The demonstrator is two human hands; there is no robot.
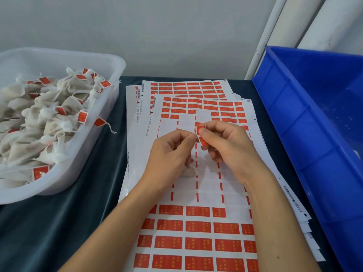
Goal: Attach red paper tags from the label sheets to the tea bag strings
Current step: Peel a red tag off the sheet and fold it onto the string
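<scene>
Two bare forearms reach in from the bottom edge and meet just above the centre of the view. The right hand (225,143) has its fingers (205,132) curled, thumb and forefinger pinching a small red paper tag (202,134) that is folded over itself. The left hand (170,152) sits just beside it at nine o'clock, fingertips pressed together against the tag's left edge, apparently gripping a thin white string there, though the string is too fine to be sure. A pale, soft tea bag (187,170) peeks out under the left palm, at six o'clock from the tag.

Beneath both hands lies a loose, fanned stack of label sheets (196,232): at least three glossy white sheets show, printed with rows of red rectangular tags bearing small gold marks. The top sheet has a large bare white patch in its middle, crossed by dashed red strips.

The sheets rest on a desk (59,222) covered in dark teal cloth. At nine o'clock stands one translucent white plastic tub (110,61) with rounded corners, heaped with crumpled off-white tea bags (49,122), many carrying red tags. At three o'clock stands one rigid blue plastic crate (294,114) with ribbed walls. A plain grey wall (157,26) runs behind, with white pipes (284,20) at one o'clock.
</scene>
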